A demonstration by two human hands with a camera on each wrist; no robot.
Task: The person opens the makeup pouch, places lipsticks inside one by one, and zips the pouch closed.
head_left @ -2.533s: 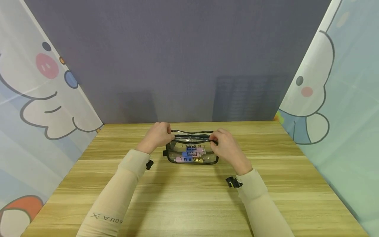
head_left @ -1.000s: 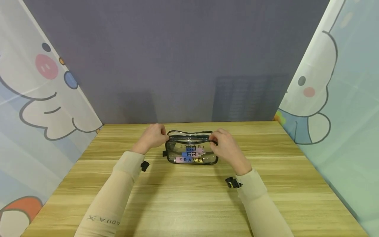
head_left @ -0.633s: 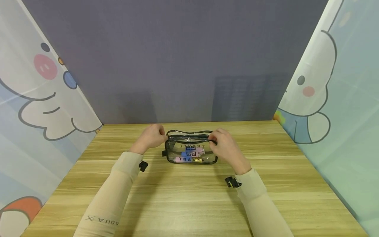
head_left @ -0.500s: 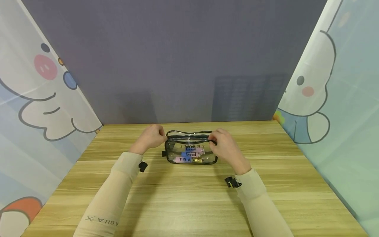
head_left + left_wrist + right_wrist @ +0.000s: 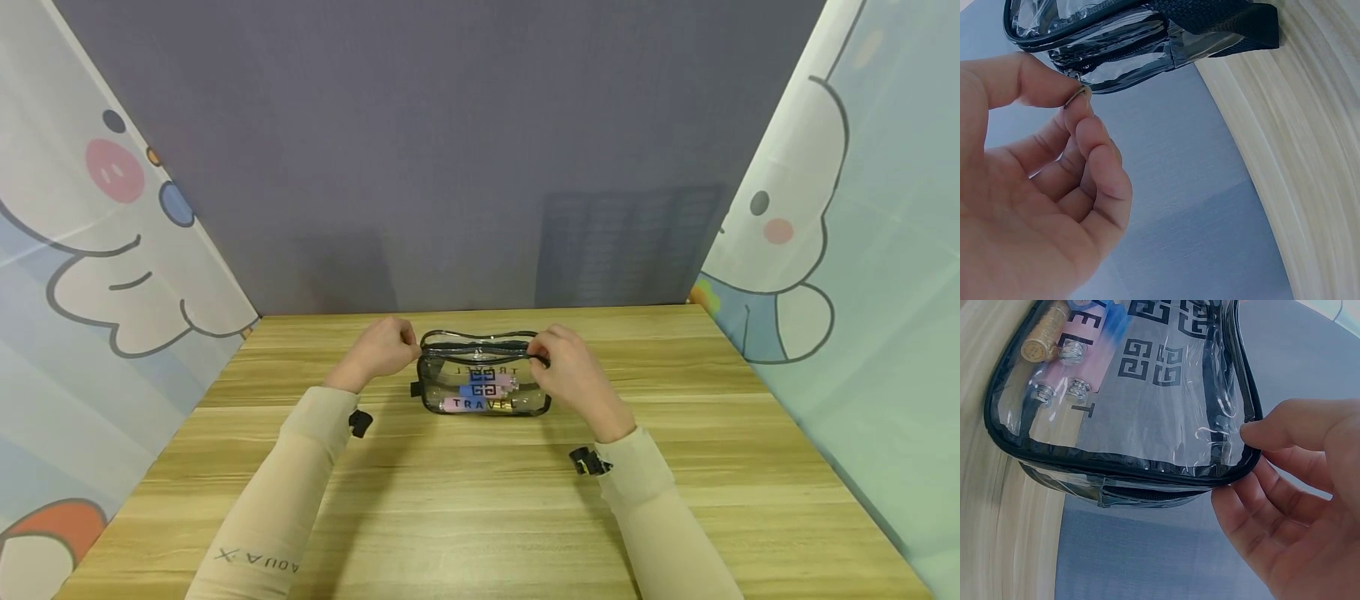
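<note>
A clear travel pouch (image 5: 442,379) with black piping and "TRAVEL" lettering stands upright on the table. Between thumb and index finger, my left hand (image 5: 382,346) pinches the zipper pull (image 5: 1074,97) at the pouch's upper left end; the other fingers are curled. The zipper (image 5: 480,347) runs along the top and looks drawn together. My right hand (image 5: 576,379) grips the upper right corner, thumb on the front face and fingers behind and below the edge. Through the clear plastic, pink-and-blue tubes (image 5: 1091,359) with silvery ends and a tan, cork-like cylinder (image 5: 1044,334) lie at the bottom.
The wood-grain table (image 5: 480,500) stretches toward me. Close behind the pouch rises a grey panel (image 5: 480,167), with cartoon-printed curtains (image 5: 885,250) at both sides. A black strap tab (image 5: 1257,28) sticks out from the pouch's left side.
My left hand has moved left along the pouch's top with the zipper pull, from just inside the left corner to the end. The right hand keeps its hold on the right corner.
</note>
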